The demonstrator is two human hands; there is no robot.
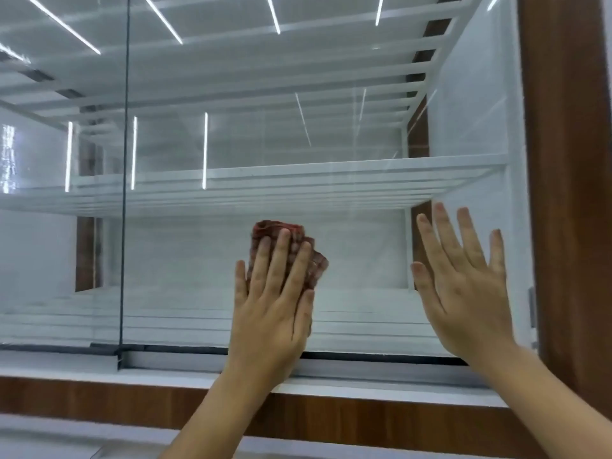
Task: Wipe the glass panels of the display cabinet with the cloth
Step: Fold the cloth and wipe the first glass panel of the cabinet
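Left grip: left hand (271, 293) lies flat with fingers (280, 256) spread, pressing a bunched red cloth (291, 240) against the glass panel (265, 144); the palm pins the cloth rather than closing around it.
Right grip: right hand (463, 286) is wide, all fingers splayed, holding nothing, palm toward the same pane near its right edge; whether it touches the glass cannot be told.
Cloth: dark red, crumpled, showing above and to the right of the left fingers, low on the pane just below the shelf line.
Glass: a dark vertical seam (124, 180) splits the front into two panes; both hands are on the right one.
Cabinet interior: a white shelf (298, 180) crosses at mid-height; bright light strips reflect in the pane.
Frame: brown wooden upright (569, 160) stands just right of the right hand; a wooden band (99, 399) runs below the bottom track (364, 359).
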